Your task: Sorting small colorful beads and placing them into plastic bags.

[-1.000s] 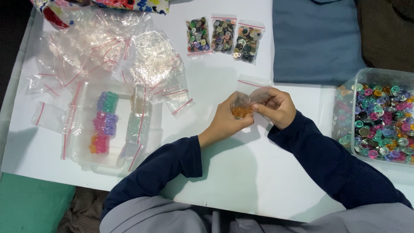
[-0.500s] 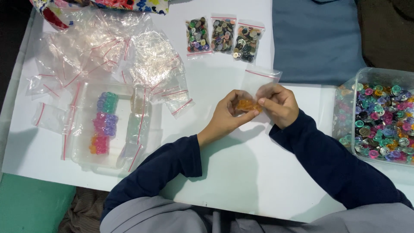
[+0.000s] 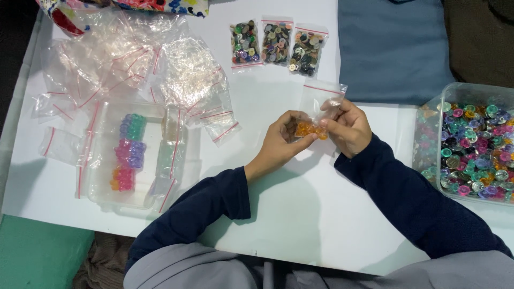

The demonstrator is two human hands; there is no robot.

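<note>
The small clear bag (image 3: pixel 323 99) now stands up above both hands, its red-striped mouth pointing away from the person toward the three filled button bags (image 3: pixel 277 45); a second ago it lay mostly hidden inside the grip. The orange buttons (image 3: pixel 310 130) now show between the left hand (image 3: pixel 282 140) and the right hand (image 3: pixel 349 127), at the bag's lower end.

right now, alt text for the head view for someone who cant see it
Two hands, left hand and right hand, hold a small clear bag with orange buttons over a white table. A tub of mixed buttons sits right, empty bags left.
</note>
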